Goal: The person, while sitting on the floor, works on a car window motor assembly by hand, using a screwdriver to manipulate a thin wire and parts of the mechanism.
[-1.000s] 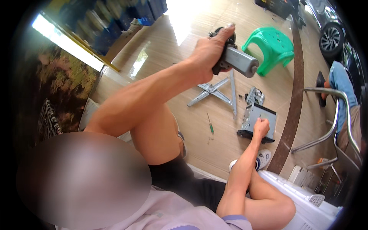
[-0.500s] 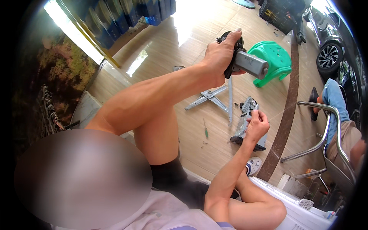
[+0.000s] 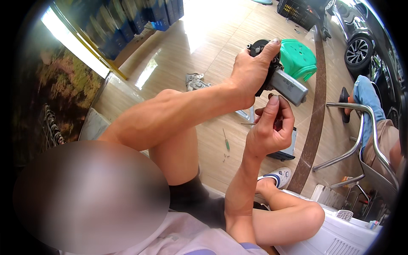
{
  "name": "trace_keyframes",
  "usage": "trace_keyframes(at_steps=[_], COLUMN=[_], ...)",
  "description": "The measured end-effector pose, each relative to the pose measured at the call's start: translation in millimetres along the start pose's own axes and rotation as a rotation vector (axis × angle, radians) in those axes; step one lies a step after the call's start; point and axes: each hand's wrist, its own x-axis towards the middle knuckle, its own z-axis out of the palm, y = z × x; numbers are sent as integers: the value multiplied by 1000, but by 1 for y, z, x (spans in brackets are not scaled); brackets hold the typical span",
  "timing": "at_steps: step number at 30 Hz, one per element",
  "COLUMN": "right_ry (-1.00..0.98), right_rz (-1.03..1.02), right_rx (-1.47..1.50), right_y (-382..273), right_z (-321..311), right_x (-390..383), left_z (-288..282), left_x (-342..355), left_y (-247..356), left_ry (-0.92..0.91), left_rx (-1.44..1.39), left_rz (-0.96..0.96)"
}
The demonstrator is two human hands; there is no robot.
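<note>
My left hand is wrapped round an electric motor with a grey metal cylinder and a black housing, held up above the floor. Just below the motor is my right hand, its thumb and fingers pinched together near the housing. A thin rod shows beside its fingers; what the fingertips hold is too small to make out. On the floor beneath lie a green-handled screwdriver and several tiny screws. My right hand partly hides a grey and black box-shaped unit.
Behind my left forearm lies a silver metal part, and a metal bracket shows partly beyond it. A green plastic stool stands past the motor. At right, a person sits on a metal-framed chair, near a dark car.
My right hand has risen from the box-shaped unit to just under the motor. My left hand has shifted slightly right and down with the motor, and the view has moved a little.
</note>
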Motion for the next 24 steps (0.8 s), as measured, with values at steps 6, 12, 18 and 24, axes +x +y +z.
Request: trace_keyframes(at_steps=[6,12,18,24], right_ry=[5,25,46,77], right_rz=[-238,-241,-233,-164], right_rx=[-186,-193,-163,-161], right_y=[18,22,25,24], right_z=[-3,-6,-7,-6], right_x=[4,9,11,12], left_z=[8,10,11,9], left_x=[-4,1,7,9], left_y=[-5,-11,-18,-22], left_ry=[-49,-49,-71,-66], left_rx=[13,7,11,30], left_rz=[3,-1,-1,-24])
